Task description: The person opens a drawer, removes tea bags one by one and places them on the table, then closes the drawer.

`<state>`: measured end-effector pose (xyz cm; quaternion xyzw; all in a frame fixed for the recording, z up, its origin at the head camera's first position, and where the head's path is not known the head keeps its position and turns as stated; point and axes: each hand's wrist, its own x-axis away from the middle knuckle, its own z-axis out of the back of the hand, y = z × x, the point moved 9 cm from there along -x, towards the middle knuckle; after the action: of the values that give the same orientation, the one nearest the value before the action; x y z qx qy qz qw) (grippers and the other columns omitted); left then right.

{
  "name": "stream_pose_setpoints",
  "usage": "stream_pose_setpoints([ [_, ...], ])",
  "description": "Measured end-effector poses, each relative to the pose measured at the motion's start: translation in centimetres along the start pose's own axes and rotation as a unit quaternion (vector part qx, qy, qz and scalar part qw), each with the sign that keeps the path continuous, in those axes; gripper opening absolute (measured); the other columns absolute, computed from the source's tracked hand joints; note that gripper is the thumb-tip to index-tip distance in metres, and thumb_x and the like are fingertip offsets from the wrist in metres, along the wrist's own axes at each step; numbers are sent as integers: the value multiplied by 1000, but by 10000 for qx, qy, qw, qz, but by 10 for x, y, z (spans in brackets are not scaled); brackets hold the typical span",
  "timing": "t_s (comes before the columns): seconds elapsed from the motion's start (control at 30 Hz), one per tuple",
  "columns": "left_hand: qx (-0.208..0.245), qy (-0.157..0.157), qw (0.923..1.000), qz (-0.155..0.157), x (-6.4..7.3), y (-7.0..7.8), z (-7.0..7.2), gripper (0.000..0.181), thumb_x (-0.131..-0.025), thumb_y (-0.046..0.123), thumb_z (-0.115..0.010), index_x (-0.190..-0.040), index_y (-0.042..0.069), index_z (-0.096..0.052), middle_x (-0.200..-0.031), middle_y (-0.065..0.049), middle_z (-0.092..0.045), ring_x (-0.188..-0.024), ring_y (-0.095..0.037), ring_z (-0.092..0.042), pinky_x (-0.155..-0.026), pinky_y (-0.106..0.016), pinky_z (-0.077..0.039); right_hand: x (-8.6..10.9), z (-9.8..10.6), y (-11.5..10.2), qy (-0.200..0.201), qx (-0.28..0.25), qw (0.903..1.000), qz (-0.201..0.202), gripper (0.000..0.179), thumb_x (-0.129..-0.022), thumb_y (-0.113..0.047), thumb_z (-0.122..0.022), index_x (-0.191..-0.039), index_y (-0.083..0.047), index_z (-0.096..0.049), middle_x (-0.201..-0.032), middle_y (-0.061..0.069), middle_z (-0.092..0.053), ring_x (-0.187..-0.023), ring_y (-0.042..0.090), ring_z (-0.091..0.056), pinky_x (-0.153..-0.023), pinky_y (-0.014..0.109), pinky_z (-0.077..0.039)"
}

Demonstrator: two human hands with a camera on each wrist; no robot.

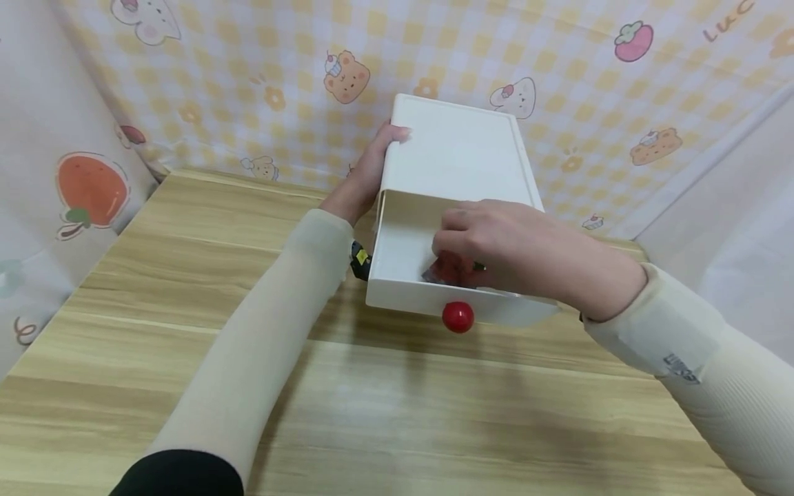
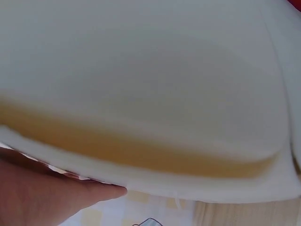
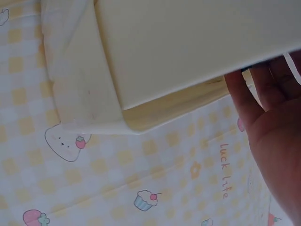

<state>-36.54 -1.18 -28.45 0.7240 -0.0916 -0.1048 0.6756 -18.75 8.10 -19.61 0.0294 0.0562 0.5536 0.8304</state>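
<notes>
1. Left arm: pale-sleeved, reaching forward from the lower left.
2. Left hand: beyond the right one, thumb pointing rightward; its fingers are mostly hidden in the head view.
3. Right arm: pale-sleeved, slanting in from the lower right.
4. Right hand: knuckles up, fingers bent downward, tips hidden.

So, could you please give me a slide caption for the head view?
Left hand gripping a white box, right hand at a red item in its open drawer.
</notes>
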Motion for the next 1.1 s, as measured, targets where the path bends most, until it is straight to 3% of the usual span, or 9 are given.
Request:
stream_pose_setpoints([
  [0.17,-16,-30,10000,36,0,-1,0,68,-95,48,-29,-158,34,-6,-154,-5,-25,-136,-21,-29,-109,-38,-27,3,-1,-1,-90,130,9999,-68,17,-78,-21,-87,-87,-20,-73,-73,-6,-61,-68,12,-54,-68,32,-45],
  [0.37,24,-29,10000,6,0,-1,0,69,-94,48,-30,-157,33,-8,-152,-6,-27,-134,-22,-30,-109,-40,-27,8,-3,8,-412,-744,9947,-579,17,-83,-23,-83,-77,-24,-68,-70,-16,-65,-65,-4,-58,-65,25,-51],
  [0.53,11,-28,10000,-13,0,-1,0,68,-94,48,-31,-157,33,-10,-153,-6,-27,-135,-21,-30,-110,-40,-26,17,3,15,-319,-1187,9888,-843,19,-79,-16,-86,-80,-25,-69,-77,-18,-69,-71,-7,-62,-68,24,-54],
  [0.73,17,-73,10000,-58,0,-1,-1,67,-95,48,-31,-157,33,-9,-154,-6,-27,-135,-22,-31,-110,-42,-28,32,14,25,211,-1308,9821,-1340,20,-79,-15,-86,-86,-25,-71,-79,-19,-68,-69,-7,-61,-66,21,-53],
  [0.9,49,-78,9999,-87,0,-1,-2,70,-95,48,-32,-159,35,-7,-155,-6,-26,-135,-22,-31,-110,-42,-28,50,24,31,718,-1197,9718,-1901,22,-79,-14,-86,-84,-25,-68,-71,-17,-62,-62,-1,-52,-60,18,-44],
  [1.03,50,-75,9999,-119,0,-1,-1,71,-94,48,-32,-159,35,-6,-155,-6,-26,-135,-21,-31,-111,-42,-27,64,33,33,1350,-1175,9591,-2192,22,-78,-13,-87,-80,-24,-67,-67,-14,-62,-57,-1,-47,-54,14,-37],
  [1.1,50,-78,9999,-142,-1,-1,-1,71,-94,48,-32,-159,35,-6,-155,-6,-26,-135,-22,-31,-111,-42,-27,72,36,35,1666,-1303,9476,-2393,20,-78,-12,-87,-79,-22,-69,-68,-11,-65,-55,-1,-47,-52,13,-37],
])
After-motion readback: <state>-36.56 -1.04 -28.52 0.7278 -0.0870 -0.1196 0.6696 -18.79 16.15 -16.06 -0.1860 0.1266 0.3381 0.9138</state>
